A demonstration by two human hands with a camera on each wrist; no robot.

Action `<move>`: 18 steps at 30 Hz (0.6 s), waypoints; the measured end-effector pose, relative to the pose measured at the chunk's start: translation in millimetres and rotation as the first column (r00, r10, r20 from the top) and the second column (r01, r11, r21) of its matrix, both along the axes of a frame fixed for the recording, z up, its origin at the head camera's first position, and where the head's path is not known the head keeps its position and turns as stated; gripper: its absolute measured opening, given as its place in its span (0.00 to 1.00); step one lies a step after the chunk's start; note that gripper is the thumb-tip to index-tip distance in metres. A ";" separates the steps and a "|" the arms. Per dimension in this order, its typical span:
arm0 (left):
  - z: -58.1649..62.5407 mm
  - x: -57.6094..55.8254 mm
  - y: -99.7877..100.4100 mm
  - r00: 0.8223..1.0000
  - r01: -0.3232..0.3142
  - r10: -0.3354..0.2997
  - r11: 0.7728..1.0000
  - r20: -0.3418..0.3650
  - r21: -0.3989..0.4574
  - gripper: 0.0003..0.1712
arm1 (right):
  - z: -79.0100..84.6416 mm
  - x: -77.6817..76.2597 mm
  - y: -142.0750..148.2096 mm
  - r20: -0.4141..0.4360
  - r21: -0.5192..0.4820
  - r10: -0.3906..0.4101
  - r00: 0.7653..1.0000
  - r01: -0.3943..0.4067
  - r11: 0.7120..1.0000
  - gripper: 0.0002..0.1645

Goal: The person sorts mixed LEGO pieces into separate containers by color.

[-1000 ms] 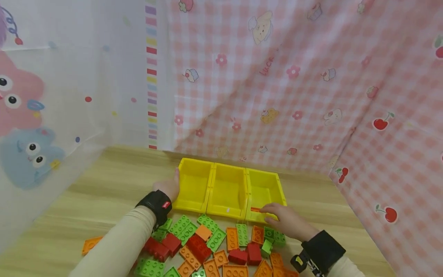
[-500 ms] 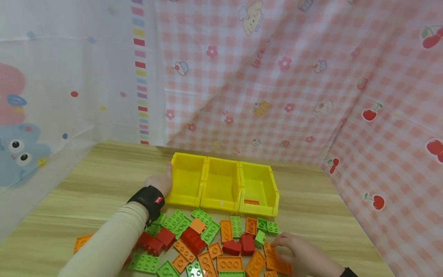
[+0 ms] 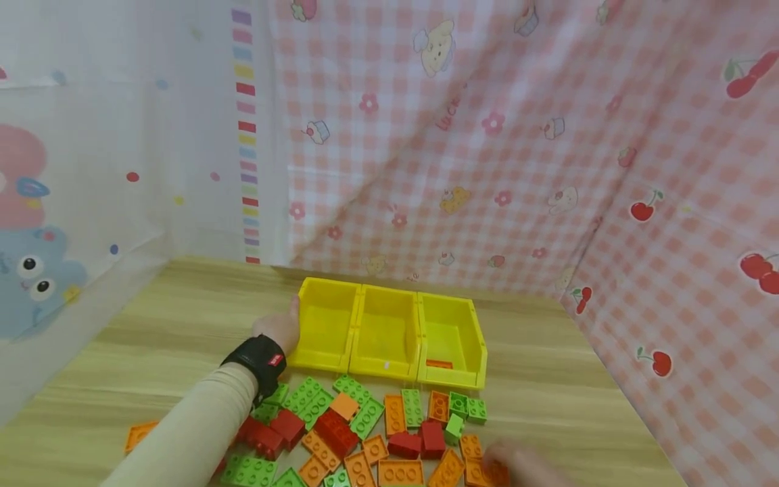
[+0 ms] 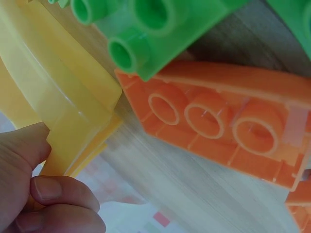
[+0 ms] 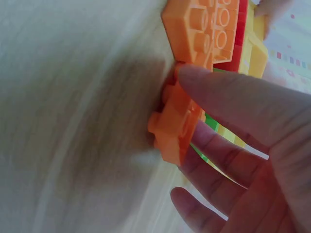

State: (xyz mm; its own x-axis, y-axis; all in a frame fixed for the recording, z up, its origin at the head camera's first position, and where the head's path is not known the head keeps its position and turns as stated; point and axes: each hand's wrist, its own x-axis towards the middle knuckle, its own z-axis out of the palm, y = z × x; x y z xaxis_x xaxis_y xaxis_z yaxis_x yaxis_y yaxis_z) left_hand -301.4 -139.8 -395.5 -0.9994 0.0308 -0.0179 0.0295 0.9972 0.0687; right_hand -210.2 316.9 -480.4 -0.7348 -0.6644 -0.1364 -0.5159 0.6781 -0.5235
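Note:
My left hand (image 3: 278, 327) holds the outer left side of a row of three joined yellow bins (image 3: 389, 370). In the left wrist view the thumb and curled fingers pinch the yellow bin wall (image 4: 73, 111). At the lower right of the head view, my right hand (image 3: 525, 465) is blurred over the orange bricks. The right wrist view shows its thumb and fingers pinching an orange brick (image 5: 174, 127), tilted with its studs to the left. Another orange brick (image 5: 182, 31) lies just beyond it. One orange piece (image 3: 439, 364) lies in the right bin.
Several loose bricks spread in front of the bins, among them a green plate (image 3: 412, 407), a red brick (image 3: 433, 438) and an orange plate (image 3: 400, 473). A lone orange brick (image 3: 140, 435) lies left of the left sleeve. Patterned cloth (image 3: 389, 162) hangs behind the wooden table (image 3: 548, 379).
My right hand has come back from the right bin, down to the orange bricks at lower right, and now pinches one. The left hand stays at the bin. The head view has shifted slightly.

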 end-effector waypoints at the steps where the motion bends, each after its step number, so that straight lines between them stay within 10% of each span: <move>1: -0.5 0.1 -0.2 1.000 -0.002 0.002 1.000 -0.001 0.000 0.31 | -7.4 -3.1 2.4 0.007 -0.004 -0.012 1.000 0.012 1.000 0.17; 8: -6.7 -2.3 -2.1 1.000 0.002 -0.002 1.000 0.002 0.000 0.31 | -22.6 -12.7 9.0 0.106 0.019 -0.073 0.992 0.071 0.997 0.15; 18: 2.1 5.7 1.4 1.000 -0.013 0.013 1.000 -0.014 0.013 0.30 | 70.2 15.2 -29.4 0.127 0.060 -0.115 0.985 0.108 0.992 0.14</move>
